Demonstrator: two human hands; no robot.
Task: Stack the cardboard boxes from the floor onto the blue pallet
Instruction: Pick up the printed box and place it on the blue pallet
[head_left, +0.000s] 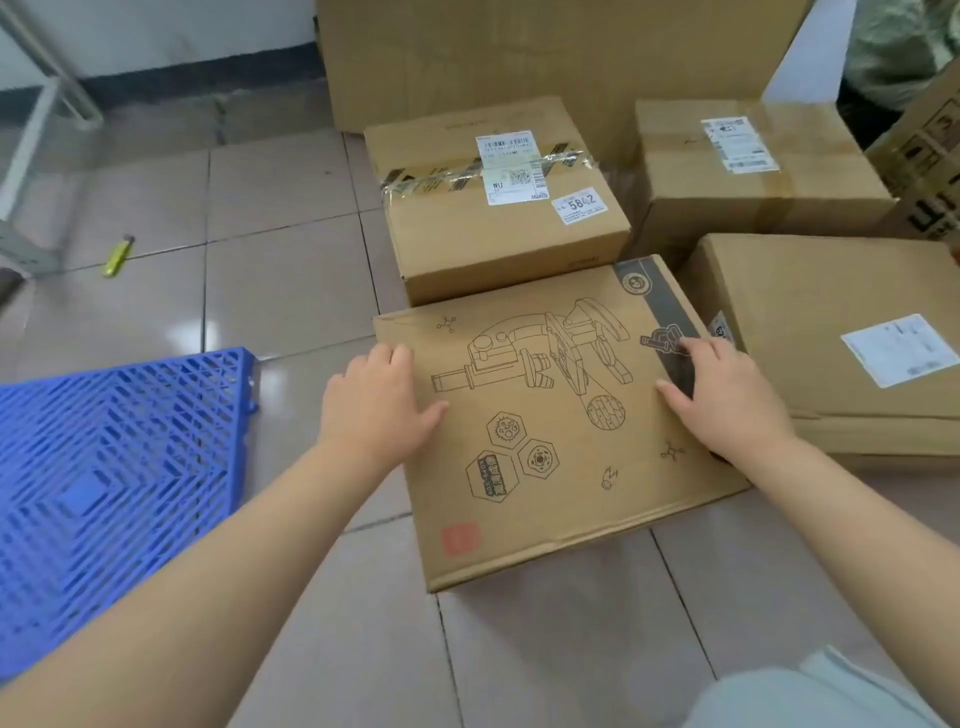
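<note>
Crowding the printed box (545, 415): three cartons (498, 197), touching.

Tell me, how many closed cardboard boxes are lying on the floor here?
4 fully seen: the microscope-print box under both hands, the taped box behind it, the far right box, and the near right box. A printed carton is cut off at the right edge.

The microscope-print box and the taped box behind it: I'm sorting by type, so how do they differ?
The microscope-print box is flat and bears line drawings; the taped box is taller, with white labels and striped tape across its top. Both hands, left hand and right hand, rest on the first; nothing touches the second. Both are brown cardboard, on the floor, not yet on the blue pallet.
</note>
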